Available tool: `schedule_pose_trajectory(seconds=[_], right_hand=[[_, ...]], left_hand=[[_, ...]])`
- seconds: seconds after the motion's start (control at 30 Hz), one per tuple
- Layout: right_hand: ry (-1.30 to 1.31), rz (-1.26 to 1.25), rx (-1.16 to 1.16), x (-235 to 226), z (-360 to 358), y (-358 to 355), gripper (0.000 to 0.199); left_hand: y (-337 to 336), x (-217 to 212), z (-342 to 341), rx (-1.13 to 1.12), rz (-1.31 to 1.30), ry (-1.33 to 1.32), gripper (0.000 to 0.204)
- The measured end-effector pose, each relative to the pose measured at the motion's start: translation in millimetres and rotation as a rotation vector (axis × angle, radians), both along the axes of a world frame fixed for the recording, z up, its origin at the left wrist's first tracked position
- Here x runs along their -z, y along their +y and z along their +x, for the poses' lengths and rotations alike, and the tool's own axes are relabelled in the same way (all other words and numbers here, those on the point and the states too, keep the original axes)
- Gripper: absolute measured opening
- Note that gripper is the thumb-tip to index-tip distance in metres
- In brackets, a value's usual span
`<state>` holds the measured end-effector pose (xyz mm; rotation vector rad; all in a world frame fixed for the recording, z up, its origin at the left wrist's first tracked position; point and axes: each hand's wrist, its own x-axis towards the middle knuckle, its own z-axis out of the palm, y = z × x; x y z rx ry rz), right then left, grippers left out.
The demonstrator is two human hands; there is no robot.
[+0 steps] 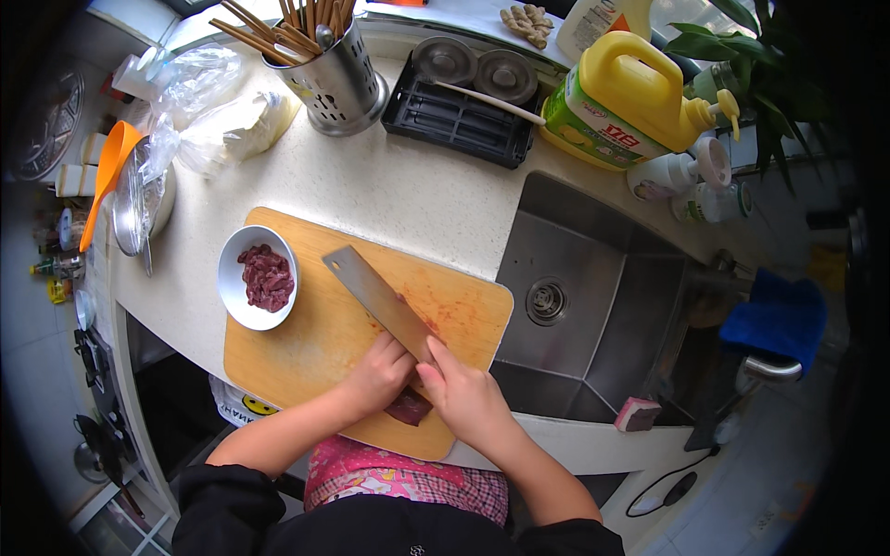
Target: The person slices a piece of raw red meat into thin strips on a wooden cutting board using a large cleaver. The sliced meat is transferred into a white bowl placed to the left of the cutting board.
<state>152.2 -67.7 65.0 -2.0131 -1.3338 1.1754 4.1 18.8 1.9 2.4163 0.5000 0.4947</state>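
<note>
Right hand (464, 394) closed on the cleaver (382, 296), handle buried in the grip, over the right half of the cutting board (297, 352); blade slants toward the board's far-left side, hole at its far end. Left hand (378, 372) also over the board, fingers curled in close beside the blade; can't tell if they grip the meat. Dark red meat piece (408, 406) lies on the board's near-right part, just below both hands. Red smears (445, 301) on the board's far-right part

White bowl (232, 281) at the board's far-left corner, cut meat pieces (267, 278) inside

Around the board: steel sink (556, 246) to its right, pink-and-white sponge (638, 414) farther right on the near side. Beyond its far edge: chopstick holder (334, 88), black rack (464, 130), yellow jug (607, 111) off to the far right. Orange utensil (108, 176) well off its far-left corner
</note>
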Motion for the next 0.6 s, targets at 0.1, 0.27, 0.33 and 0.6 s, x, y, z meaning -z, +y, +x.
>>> schedule_pose_trajectory(seconds=[0.1, 0.27, 0.33, 0.6], right_hand=[[0.163, 0.012, 0.166, 2, 14, -39, 0.039], [0.22, -0.07, 0.303, -29, 28, -61, 0.039], [0.18, -0.031, 0.259, -29, 25, -65, 0.04], [-0.028, -0.055, 0.059, -33, 20, -61, 0.044]], left_hand=[[5, 1, 1, -0.049, 0.017, 0.053, 0.035], [18, 2, 14, -0.041, 0.056, -0.071, 0.032], [16, -2, 8, -0.088, 0.095, -0.095, 0.031], [26, 10, 2, 0.047, 0.004, -0.043, 0.031]])
